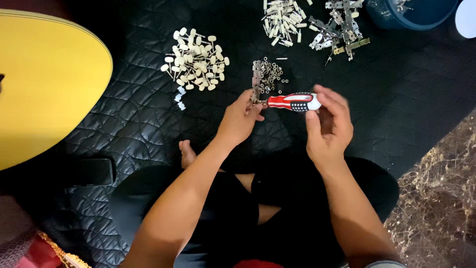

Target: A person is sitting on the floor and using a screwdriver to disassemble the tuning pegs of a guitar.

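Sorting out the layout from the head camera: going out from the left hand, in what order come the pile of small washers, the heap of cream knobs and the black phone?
From the left hand:
1. Small washers, just above it.
2. Cream knobs, up and to the left.
3. Black phone, far left, lower down.

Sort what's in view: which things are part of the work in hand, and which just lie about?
In use:
left hand holding metal strip
right hand holding screwdriver
small nuts

Lying about:
cream knobs
white pegs
metal brackets
blue bowl
phone
yellow board
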